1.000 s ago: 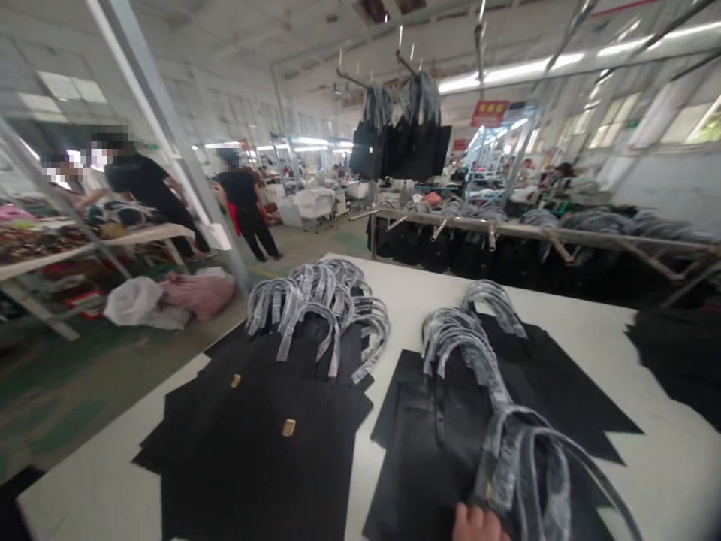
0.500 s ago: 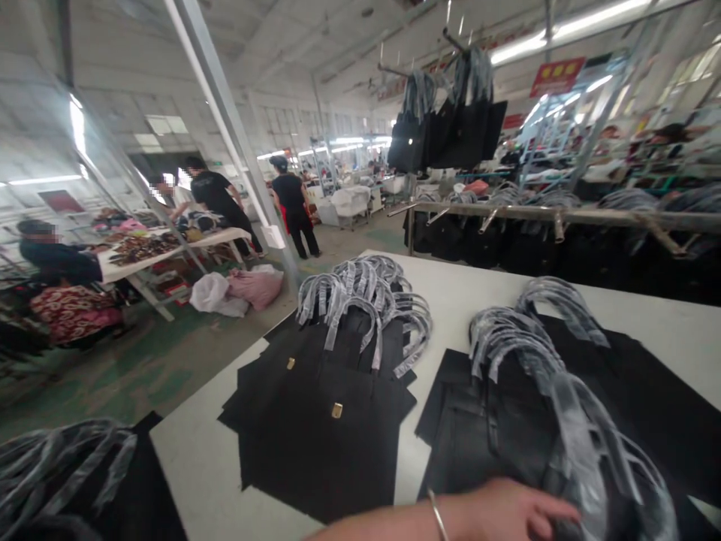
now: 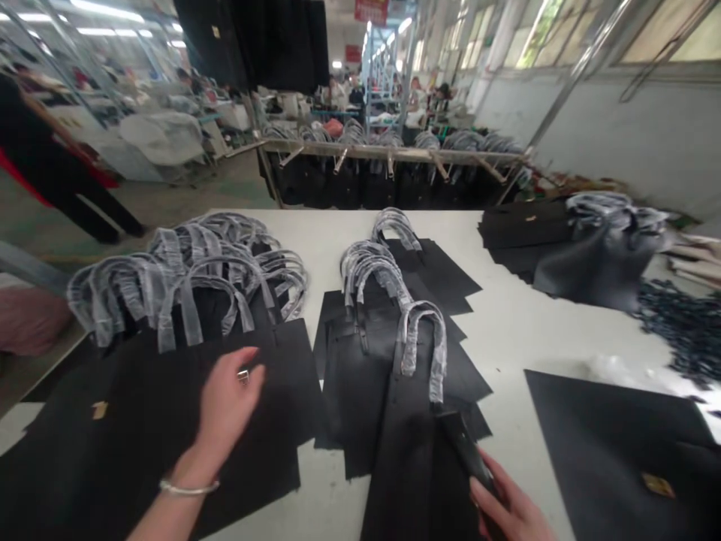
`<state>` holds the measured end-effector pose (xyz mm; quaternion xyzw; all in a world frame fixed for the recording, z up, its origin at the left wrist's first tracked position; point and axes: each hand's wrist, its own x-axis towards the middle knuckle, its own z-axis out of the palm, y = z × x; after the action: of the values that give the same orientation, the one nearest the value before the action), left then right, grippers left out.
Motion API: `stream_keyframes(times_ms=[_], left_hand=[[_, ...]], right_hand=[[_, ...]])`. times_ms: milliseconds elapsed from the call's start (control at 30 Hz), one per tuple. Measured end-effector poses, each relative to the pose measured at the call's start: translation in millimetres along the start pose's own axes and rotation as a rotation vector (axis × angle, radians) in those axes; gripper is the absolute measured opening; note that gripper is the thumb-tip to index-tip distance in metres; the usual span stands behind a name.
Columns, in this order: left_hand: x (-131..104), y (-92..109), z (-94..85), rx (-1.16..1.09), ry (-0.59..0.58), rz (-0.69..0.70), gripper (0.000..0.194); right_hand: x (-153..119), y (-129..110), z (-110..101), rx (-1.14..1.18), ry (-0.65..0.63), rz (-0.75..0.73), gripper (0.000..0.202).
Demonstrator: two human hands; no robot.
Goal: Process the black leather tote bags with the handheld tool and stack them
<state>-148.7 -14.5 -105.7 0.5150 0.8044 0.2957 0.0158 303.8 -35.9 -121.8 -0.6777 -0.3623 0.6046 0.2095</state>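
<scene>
My left hand (image 3: 228, 398), with a bangle on the wrist, is over a black bag panel (image 3: 270, 421) on the left pile. Its thumb and forefinger are apart, and a small metal clasp (image 3: 242, 376) shows between them. In my right hand (image 3: 510, 500) is a black elongated tool (image 3: 465, 447), its exact kind unclear. The tool's far end is by the foot of a plastic-wrapped bag handle (image 3: 425, 330). That handle is attached to the top black panel (image 3: 402, 451) of the middle pile.
More wrapped handles (image 3: 197, 255) stick up from the left pile on the white table (image 3: 330, 222). Another clasped panel (image 3: 608, 443) lies at the right. Behind it are black chains (image 3: 684, 323) and more bag pieces (image 3: 523, 225). A metal rack (image 3: 388, 154) holding bags stands beyond.
The view has swung right and down. My left hand has moved from the middle pile's handles to the left pile. My right hand has come into view holding a black tool.
</scene>
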Motion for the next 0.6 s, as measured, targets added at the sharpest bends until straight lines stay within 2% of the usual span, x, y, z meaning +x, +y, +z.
stream_keyframes(times_ms=[67, 133, 167, 233, 300, 333, 400, 500, 533, 600], left_hand=[[-42, 49, 55.4, -0.217, -0.265, 0.142, 0.030], [-78, 91, 105.9, -0.362, -0.438, 0.161, 0.036], [-91, 107, 125.6, -0.384, -0.463, 0.136, 0.041], [-106, 131, 150.6, -0.340, -0.415, 0.106, 0.050], [-110, 148, 158.0, -0.236, -0.332, 0.177, 0.055], [-110, 155, 157.4, -0.191, -0.320, 0.265, 0.054], [-111, 169, 153.8, -0.157, -0.403, 0.561, 0.048], [-114, 180, 154.2, -0.157, -0.596, 1.109, 0.038], [-115, 181, 156.8, -0.142, -0.627, 1.240, 0.037], [-115, 178, 163.1, -0.106, -0.645, 1.383, 0.033]], right_hand=[[3, -5, 3, 0.001, -0.015, 0.002, 0.091], [4, -2, 2, 0.004, -0.022, 0.006, 0.090], [3, 2, 0, 0.005, -0.022, 0.010, 0.090], [2, 12, -4, 0.016, -0.011, 0.013, 0.089], [1, 21, -8, 0.043, 0.020, 0.004, 0.087], [1, 24, -9, 0.060, 0.038, -0.004, 0.086], [2, 27, -12, 0.087, 0.073, -0.013, 0.086], [4, 28, -16, 0.098, 0.127, -0.002, 0.089], [4, 27, -16, 0.100, 0.141, 0.002, 0.090], [4, 26, -16, 0.109, 0.146, 0.006, 0.090]])
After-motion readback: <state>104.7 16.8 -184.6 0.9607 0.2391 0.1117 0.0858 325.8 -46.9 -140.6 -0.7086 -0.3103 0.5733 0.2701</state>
